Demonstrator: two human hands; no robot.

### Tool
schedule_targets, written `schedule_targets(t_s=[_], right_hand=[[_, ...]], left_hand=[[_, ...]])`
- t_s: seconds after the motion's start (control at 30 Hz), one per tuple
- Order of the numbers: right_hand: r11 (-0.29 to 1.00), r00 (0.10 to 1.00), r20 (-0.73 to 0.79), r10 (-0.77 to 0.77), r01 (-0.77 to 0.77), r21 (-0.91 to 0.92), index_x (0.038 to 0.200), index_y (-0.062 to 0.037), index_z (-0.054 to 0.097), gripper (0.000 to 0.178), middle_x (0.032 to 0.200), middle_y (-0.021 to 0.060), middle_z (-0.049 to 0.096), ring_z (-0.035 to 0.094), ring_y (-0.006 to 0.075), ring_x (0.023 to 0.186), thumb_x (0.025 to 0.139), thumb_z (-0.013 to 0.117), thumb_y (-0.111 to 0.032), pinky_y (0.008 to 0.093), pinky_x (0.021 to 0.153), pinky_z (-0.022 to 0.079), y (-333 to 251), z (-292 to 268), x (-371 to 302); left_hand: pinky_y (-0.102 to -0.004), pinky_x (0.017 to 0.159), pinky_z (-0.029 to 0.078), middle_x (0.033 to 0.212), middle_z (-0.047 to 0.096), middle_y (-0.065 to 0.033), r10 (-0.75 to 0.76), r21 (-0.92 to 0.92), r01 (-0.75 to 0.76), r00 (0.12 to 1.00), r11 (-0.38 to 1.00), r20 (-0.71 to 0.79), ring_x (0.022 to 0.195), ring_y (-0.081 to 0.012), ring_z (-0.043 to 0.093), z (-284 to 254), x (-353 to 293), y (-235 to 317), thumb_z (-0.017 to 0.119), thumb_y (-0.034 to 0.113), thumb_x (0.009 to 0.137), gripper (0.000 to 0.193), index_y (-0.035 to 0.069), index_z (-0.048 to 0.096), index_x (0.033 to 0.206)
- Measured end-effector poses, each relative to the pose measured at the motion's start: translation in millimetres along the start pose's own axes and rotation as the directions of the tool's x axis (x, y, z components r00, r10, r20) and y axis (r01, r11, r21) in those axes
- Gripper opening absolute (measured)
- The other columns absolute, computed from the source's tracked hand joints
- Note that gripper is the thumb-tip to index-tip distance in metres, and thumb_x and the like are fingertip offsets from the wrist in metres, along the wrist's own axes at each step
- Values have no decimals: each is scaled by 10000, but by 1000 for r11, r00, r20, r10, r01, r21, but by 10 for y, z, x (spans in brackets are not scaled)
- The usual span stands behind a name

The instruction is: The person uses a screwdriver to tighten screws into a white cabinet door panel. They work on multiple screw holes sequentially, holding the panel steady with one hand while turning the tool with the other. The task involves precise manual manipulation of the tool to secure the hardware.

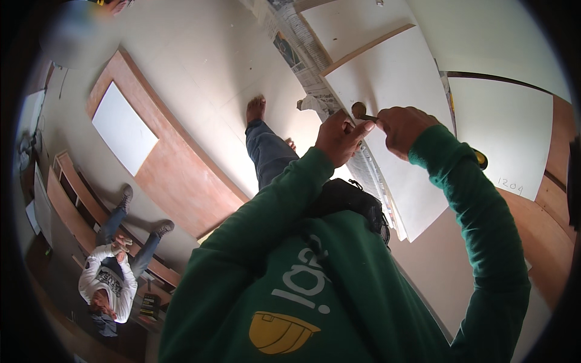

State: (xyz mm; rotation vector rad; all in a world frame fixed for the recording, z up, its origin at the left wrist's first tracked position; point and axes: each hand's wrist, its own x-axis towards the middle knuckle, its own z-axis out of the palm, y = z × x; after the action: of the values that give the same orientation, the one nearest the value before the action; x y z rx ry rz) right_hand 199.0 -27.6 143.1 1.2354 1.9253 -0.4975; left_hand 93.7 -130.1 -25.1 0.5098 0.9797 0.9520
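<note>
Right of the frame's upper centre, our right hand (404,129) closes its fingers around a round-headed tool (359,110) over a white panel (399,85), our left hand (339,139) curling beside, its hold we cannot tell.

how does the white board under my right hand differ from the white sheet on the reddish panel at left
The white board looks larger in view; the white sheet looks smaller. The board lies beneath your right hand, while no hand is over the sheet. Both are white, flat and straight-edged.
</note>
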Motion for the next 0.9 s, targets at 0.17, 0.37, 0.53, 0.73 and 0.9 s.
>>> schedule_targets(t_s=[0.17, 0.37, 0.53, 0.73, 0.9], right_hand=[[994, 997, -73, -20, 12, -107, 1077, -83, 709, 212, 983, 187, 765, 731, 436, 1001, 1087, 539, -209, 563, 919, 567, -26, 88, -1], [959, 984, -153, -94, 48, -278, 1127, -87, 680, 159, 922, 196, 770, 762, 403, 929, 1022, 616, -187, 546, 821, 599, -64, 167, 28], [945, 989, -144, -34, -15, -327, 1122, -94, 695, 170, 922, 145, 785, 785, 362, 921, 1008, 621, -197, 501, 854, 624, -62, 104, -9], [978, 983, -161, -86, 53, -200, 1104, -99, 725, 193, 950, 142, 786, 769, 375, 954, 1038, 585, -213, 520, 883, 615, 20, 122, -82], [975, 986, -138, -90, 59, -213, 1077, -101, 724, 233, 912, 171, 771, 753, 419, 918, 1101, 563, -268, 545, 859, 601, -20, 46, -35]], left_hand=[[-378, 664, 524, 749, 627, -97, 168, 130, -144, 966, 981, -197, 699, -193, 612, 89, 54, -276, 843, 518, 944, 577, -2, 608, 853], [-426, 696, 539, 759, 649, -144, 206, 285, -126, 940, 950, -272, 711, -276, 643, 183, -5, -235, 805, 548, 961, 595, 1, 600, 852], [-378, 723, 554, 833, 691, -98, 168, 216, -123, 964, 969, -204, 772, -186, 685, 114, 145, -361, 776, 583, 981, 618, -16, 625, 955], [-387, 703, 553, 844, 697, -102, 256, 323, -180, 944, 929, -210, 757, -204, 697, 155, 9, -145, 815, 522, 950, 594, -47, 664, 1027], [-378, 691, 550, 824, 710, -107, 229, 373, -145, 954, 917, -193, 742, -206, 714, 92, 41, -64, 803, 520, 959, 589, -47, 703, 1081]])
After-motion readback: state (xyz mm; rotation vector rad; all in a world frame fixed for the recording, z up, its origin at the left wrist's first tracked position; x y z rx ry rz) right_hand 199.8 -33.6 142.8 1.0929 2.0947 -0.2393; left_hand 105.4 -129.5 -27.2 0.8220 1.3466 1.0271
